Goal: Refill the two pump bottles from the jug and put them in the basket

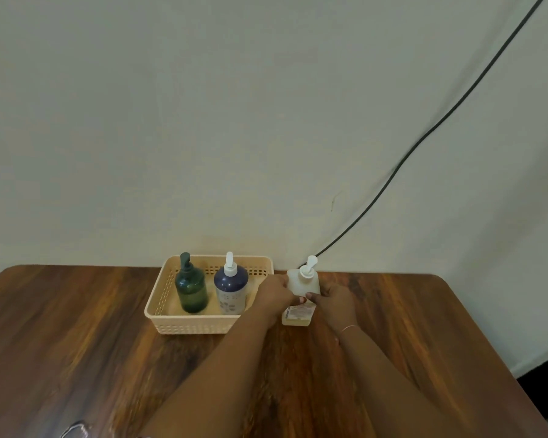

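Observation:
A beige plastic basket (184, 325) stands on the wooden table near the wall. Inside it a dark green pump bottle (191, 290) stands upright on the left and a navy-and-white pump bottle (231, 287) on the right. Just right of the basket stands a white jug (301, 282) with a white pump top and a label low on its front. My left hand (274, 295) grips the jug's left side and my right hand (334, 300) its right side. The jug's middle is hidden by my fingers.
A wooden table (76, 343) with rounded far corners stands against a pale wall. A black cable (424, 137) runs diagonally down the wall to the table's back edge behind the jug. A dark thin object (75, 429) shows at the bottom left edge.

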